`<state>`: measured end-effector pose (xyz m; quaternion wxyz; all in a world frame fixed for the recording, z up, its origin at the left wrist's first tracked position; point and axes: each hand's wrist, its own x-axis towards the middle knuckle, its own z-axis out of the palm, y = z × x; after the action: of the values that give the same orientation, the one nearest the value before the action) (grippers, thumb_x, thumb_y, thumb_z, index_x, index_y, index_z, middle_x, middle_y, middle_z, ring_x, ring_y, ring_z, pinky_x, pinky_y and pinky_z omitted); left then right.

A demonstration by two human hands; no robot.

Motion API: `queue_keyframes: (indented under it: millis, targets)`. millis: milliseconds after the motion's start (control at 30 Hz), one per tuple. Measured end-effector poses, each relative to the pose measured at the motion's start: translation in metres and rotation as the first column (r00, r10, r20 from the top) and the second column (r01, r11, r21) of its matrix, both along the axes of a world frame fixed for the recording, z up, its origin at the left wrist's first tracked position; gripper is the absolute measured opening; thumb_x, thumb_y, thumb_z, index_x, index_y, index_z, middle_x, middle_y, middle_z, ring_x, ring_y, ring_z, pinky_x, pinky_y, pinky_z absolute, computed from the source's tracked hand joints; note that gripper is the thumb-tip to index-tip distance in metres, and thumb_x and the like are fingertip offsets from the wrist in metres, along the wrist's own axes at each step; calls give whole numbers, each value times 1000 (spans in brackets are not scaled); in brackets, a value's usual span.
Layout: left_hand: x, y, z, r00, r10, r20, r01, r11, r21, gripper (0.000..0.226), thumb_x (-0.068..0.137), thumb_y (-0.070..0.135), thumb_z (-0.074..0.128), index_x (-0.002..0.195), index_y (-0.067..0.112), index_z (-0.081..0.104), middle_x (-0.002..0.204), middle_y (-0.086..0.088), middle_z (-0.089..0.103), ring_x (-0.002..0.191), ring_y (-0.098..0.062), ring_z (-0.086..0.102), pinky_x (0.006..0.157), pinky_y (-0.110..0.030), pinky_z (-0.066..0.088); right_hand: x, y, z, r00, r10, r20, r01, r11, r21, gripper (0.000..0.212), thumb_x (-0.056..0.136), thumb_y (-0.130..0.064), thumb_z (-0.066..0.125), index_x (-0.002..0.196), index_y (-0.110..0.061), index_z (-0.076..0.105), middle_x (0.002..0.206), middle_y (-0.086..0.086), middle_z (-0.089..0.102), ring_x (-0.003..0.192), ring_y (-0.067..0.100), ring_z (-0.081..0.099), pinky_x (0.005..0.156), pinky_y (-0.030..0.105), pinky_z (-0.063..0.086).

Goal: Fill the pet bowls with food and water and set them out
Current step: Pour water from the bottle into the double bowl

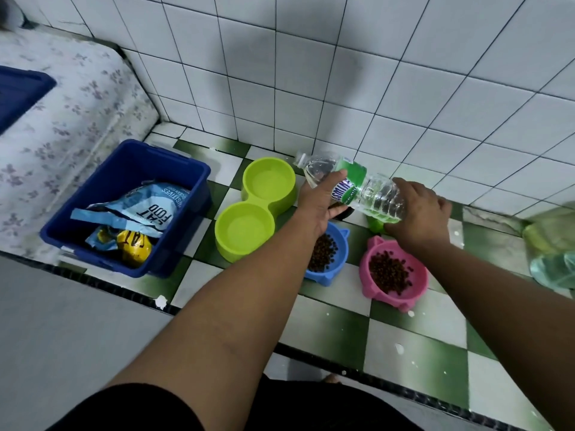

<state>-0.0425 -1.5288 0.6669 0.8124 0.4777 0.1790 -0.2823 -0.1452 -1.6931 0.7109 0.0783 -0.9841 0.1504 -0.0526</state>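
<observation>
A clear water bottle (370, 194) with a green label lies nearly level in both hands, neck pointing left toward a lime-green double bowl (281, 202) on the checkered floor. My left hand (317, 203) holds it near the label from below, thumb on top. My right hand (421, 209) grips its base. Both green compartments look pale inside; whether they hold water is unclear. A blue bowl (341, 247) and a pink bowl (418, 289) hold brown kibble. Another green bowl (376, 224) is mostly hidden under the bottle.
A blue bin (186, 194) with cat food bags (149, 209) stands left of the bowls. A floral mattress (62, 144) with a blue lid (18, 98) lies at far left. The white tiled wall (342, 73) runs behind; plastic bags (550, 253) sit at right.
</observation>
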Motion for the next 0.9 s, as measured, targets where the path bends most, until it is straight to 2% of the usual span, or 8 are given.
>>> queue_keyframes:
  millis: [100,233,400,567,900]
  targets:
    - [1,-1,-2,1000,-1,-11,1,1000,-5,65,75,28,88,131,13,57,117,-15,73,106,-31,71,71,-41,63,1,-1,2,1000,14,14,-14,1000,-11,95,66,-25,85,146,-31,35,140,4,51,130,27,46,109,49,25]
    - [1,-1,-4,1000,13,-25,-14,1000,-21,68,75,30,88,133,13,55,117,-16,73,103,-30,71,67,-39,62,2,-4,2,999,39,22,-38,998,-46,93,64,-26,84,145,-31,37,136,3,53,126,27,48,107,49,27]
    - [1,-2,-8,998,49,-49,-50,998,-24,85,65,35,92,136,10,52,116,-18,72,102,-33,71,66,-39,62,5,-4,3,999,53,4,-53,995,-80,93,65,-26,83,145,-32,36,138,4,53,127,28,48,109,51,26]
    - [2,-1,-12,999,40,-36,-41,998,-51,64,78,31,86,130,8,58,117,-19,72,103,-33,71,65,-38,62,7,-3,5,998,58,-14,-59,993,-107,93,64,-26,83,145,-32,36,137,4,52,127,28,47,109,51,26]
    - [0,2,-13,998,35,-46,-38,997,-69,61,82,30,82,132,7,57,120,-20,70,106,-34,69,69,-40,63,10,-4,8,997,79,-22,-82,986,-146,93,67,-26,83,146,-34,33,140,5,50,130,29,45,113,54,24]
